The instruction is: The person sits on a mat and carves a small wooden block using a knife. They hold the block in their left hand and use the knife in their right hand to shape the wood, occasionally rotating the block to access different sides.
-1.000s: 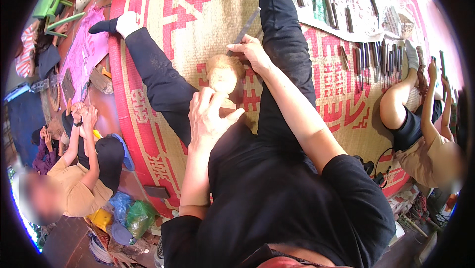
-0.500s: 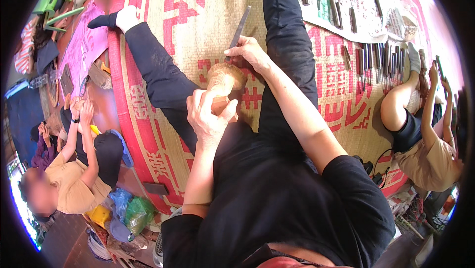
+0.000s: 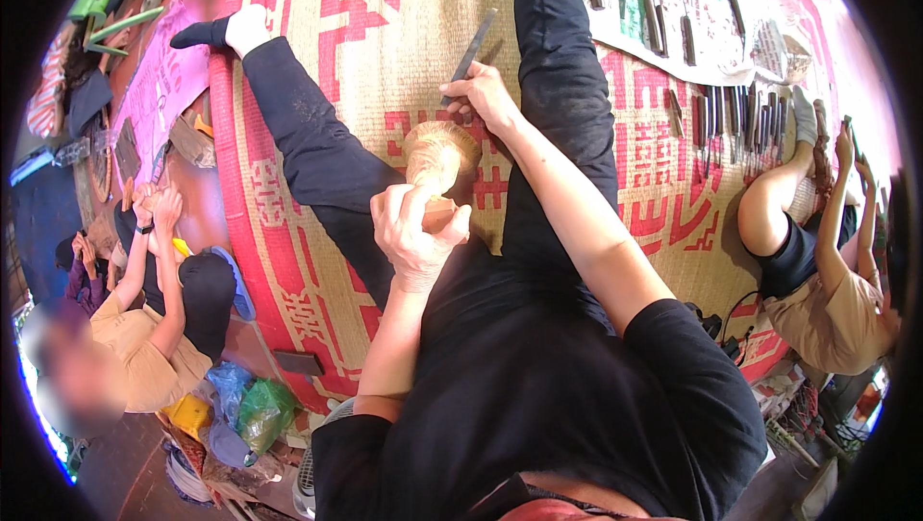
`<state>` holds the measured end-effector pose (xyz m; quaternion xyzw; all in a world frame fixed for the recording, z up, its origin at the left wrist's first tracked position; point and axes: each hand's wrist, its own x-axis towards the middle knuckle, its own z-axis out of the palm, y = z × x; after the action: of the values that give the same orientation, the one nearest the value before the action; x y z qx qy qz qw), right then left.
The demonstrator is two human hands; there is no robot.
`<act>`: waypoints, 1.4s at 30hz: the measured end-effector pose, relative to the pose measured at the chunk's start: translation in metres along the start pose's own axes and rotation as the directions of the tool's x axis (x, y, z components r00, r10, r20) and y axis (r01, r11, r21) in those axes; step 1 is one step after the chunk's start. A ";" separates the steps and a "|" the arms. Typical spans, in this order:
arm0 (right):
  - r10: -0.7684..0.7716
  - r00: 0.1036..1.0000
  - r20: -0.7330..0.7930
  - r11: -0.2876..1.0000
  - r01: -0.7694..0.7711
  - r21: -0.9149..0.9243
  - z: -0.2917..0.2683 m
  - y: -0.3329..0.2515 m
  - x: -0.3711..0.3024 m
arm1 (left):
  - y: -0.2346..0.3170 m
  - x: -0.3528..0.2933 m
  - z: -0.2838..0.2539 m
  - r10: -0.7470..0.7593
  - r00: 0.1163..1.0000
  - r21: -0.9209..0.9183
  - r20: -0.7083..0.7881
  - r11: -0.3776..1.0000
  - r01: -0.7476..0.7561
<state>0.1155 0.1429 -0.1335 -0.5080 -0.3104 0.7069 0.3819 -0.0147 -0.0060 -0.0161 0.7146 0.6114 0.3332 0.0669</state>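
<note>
Between my legs I hold a light carved wooden piece (image 3: 439, 158), with a broad rounded far end and a narrower neck. My left hand (image 3: 411, 235) is closed around its near, block-like end. My right hand (image 3: 487, 100) grips a long, thin, dark metal tool like a flat file (image 3: 471, 48) by its near end. The file's free end points away and up to the right. It stands just beyond the wooden piece, apart from it, as far as I can see. My fingers hide part of the block and the tool's near end.
A woven straw mat (image 3: 404, 60) with red patterns lies under me. At right, a white sheet (image 3: 711, 64) carries several dark-handled tools, with a row of more tools (image 3: 740, 117) below. One person (image 3: 832, 300) sits at right, another (image 3: 144, 329) at left near plastic bags (image 3: 264, 415).
My right hand has moved slightly right and away from the wooden piece with the file, which leans farther right. My left hand still holds the piece, its wrist shifted a little right.
</note>
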 end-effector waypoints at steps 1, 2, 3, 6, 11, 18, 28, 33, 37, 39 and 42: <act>0.019 0.999 0.039 1.000 -0.019 0.009 0.001 -0.003 0.000 | -0.001 -0.001 0.000 -0.001 1.000 0.005 -0.004 1.000 0.001; 0.038 0.996 0.079 0.999 -0.039 0.018 0.003 -0.005 -0.001 | -0.002 0.000 0.000 -0.001 1.000 0.008 -0.005 1.000 0.001; 0.020 0.992 0.125 0.999 -0.025 0.041 0.005 -0.006 -0.006 | -0.002 0.001 0.000 0.000 1.000 0.007 -0.004 1.000 0.000; 0.057 0.965 0.258 0.998 -0.050 -0.034 0.014 -0.010 -0.021 | -0.001 0.003 -0.002 0.003 1.000 0.007 0.002 1.000 -0.003; 0.029 0.996 0.081 0.998 -0.025 -0.054 0.007 -0.003 -0.004 | 0.003 0.003 0.000 0.006 1.000 -0.006 -0.001 1.000 -0.006; -0.004 0.971 0.241 0.999 -0.005 0.036 0.014 0.000 -0.014 | 0.000 0.004 -0.002 0.014 1.000 0.013 0.002 1.000 -0.014; 0.008 0.995 0.098 1.000 -0.006 -0.016 0.002 -0.009 -0.004 | -0.003 0.001 -0.002 -0.023 1.000 -0.007 -0.006 1.000 0.023; -0.007 0.981 0.193 0.998 0.018 -0.054 0.007 0.006 -0.018 | -0.004 0.005 -0.003 -0.045 0.999 -0.009 -0.001 0.999 0.045; -0.044 0.999 0.000 0.998 0.044 -0.043 0.002 -0.003 -0.004 | -0.003 0.005 -0.001 -0.051 0.999 -0.023 -0.007 0.998 0.051; -0.013 0.999 0.033 1.000 0.012 0.003 -0.001 -0.001 0.000 | -0.003 0.005 -0.003 -0.044 0.999 -0.016 -0.007 0.999 0.043; -0.010 0.994 0.112 0.996 0.000 0.089 0.008 -0.001 -0.016 | -0.004 0.005 -0.002 -0.040 0.999 -0.011 -0.013 0.999 0.040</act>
<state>0.1110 0.1292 -0.1220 -0.4493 -0.3009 0.7465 0.3877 -0.0190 -0.0015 -0.0143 0.6998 0.6241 0.3398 0.0732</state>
